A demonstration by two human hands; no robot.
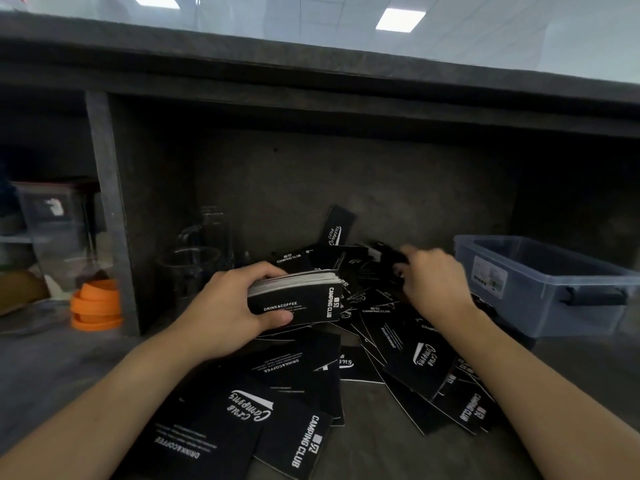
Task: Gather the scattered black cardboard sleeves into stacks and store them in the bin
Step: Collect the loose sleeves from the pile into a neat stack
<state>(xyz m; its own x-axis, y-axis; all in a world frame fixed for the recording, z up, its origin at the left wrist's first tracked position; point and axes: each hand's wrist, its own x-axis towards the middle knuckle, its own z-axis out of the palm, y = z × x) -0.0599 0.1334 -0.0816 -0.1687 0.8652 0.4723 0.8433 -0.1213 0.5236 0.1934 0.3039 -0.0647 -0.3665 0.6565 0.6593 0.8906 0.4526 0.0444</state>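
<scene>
Gripped a thick stack of black cardboard sleeves (298, 299) in the left hand (235, 306), fingers curled over its top edge and thumb along its printed face, just above the middle of the shelf (374, 452). Stretched the right hand (433, 282) into the back of the pile, on the bin side; too blurred there to tell whether closed on a sleeve or only touching one. Found many loose sleeves (301, 375) fanned flat and overlapping from the front edge of the shelf to its back wall, with one single sleeve (337, 225) propped upright against that wall. Found the translucent bin (536, 306) at the right end of the shelf, just beside the pile, lidless, with no sleeves showing through its wall. Judged the task well short of halfway: one stack built but not yet stored, with most of the gathering and all of the storing ahead. Noted orange rings (97, 304) and glass jars (194, 261) off to the left.
</scene>
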